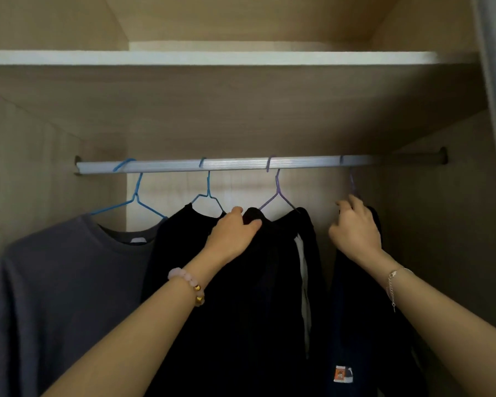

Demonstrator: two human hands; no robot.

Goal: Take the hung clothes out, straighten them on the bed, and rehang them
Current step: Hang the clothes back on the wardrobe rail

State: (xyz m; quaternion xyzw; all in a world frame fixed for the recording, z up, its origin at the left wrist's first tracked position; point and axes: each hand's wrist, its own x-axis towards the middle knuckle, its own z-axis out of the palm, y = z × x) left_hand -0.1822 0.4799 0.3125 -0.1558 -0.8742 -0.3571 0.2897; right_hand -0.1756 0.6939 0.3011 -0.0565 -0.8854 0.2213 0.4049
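This is a home bedroom closet, seen from right in front of its open side. Pale wood-grain laminate wardrobe walls point(55, 116) box in a white-edged upper shelf point(212, 58). Beneath it a ribbed silver metal hanging rail point(241, 163) runs wall to wall, carrying thin blue wire hangers point(136, 193) and a purple wire hanger point(277, 193) with a grey crew-neck T-shirt point(69, 267) and black garments point(255, 296).

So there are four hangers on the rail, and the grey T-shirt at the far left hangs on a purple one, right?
Not quite. In the head view the grey T-shirt at the far left hangs on a blue hanger, not a purple one. The rest holds: four hangers hook over the rail.
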